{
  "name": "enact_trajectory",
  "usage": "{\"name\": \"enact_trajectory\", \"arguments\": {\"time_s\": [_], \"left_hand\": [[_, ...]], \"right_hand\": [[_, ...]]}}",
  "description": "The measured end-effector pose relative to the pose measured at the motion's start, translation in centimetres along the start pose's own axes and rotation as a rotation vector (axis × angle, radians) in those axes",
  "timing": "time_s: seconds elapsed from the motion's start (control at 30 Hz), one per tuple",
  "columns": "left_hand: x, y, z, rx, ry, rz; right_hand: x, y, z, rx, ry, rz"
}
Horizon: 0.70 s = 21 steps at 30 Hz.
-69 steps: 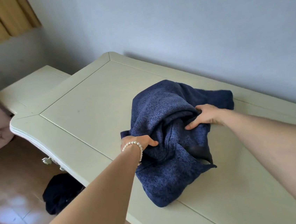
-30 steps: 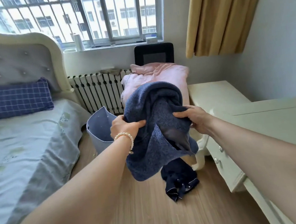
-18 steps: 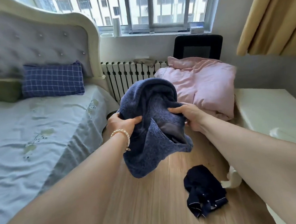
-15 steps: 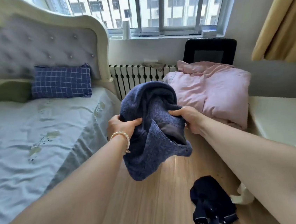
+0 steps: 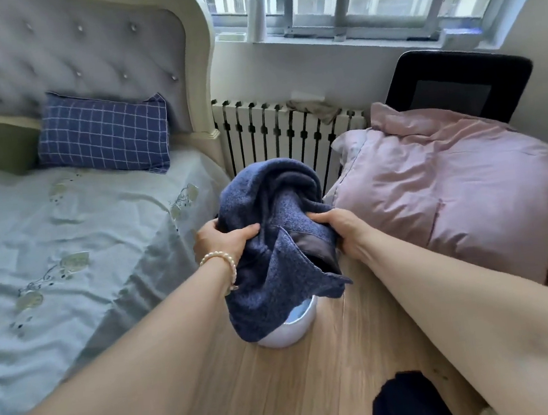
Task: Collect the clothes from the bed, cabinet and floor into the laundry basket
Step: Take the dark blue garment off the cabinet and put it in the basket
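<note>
Frame centre: left hand (image 5: pixel 224 243) clenches one side of a bunched navy fleece garment (image 5: pixel 279 250); right hand (image 5: pixel 344 230) clenches the other, apparently to keep the bundle compact for dropping. The garment hangs directly over the pale laundry basket (image 5: pixel 287 332), hiding its contents. Lower right: a dark garment (image 5: pixel 410 402) lies uncollected on the wooden floor (image 5: pixel 285 392).
</note>
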State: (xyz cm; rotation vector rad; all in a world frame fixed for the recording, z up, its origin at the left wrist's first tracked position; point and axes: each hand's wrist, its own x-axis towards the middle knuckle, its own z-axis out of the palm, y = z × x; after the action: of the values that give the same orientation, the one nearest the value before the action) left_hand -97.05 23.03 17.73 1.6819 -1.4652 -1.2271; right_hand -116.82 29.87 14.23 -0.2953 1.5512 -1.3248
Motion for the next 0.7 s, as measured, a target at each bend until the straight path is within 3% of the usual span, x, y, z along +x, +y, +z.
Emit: {"name": "enact_trajectory", "arguments": {"time_s": [0.27,0.53,0.7], "left_hand": [[13.1,-4.9,7.8,0.047,-0.028,-0.087],[20.1,-12.4,14.9,0.093,-0.055,-0.276],[22.0,-15.0,17.2,0.054,-0.202,-0.430]], "right_hand": [[15.6,4.0,0.3,0.019,-0.006,0.228],[27.4,10.7,-0.8,-0.215,-0.016,0.314],[28.5,11.3,0.5,-0.318,-0.025,0.325]]}}
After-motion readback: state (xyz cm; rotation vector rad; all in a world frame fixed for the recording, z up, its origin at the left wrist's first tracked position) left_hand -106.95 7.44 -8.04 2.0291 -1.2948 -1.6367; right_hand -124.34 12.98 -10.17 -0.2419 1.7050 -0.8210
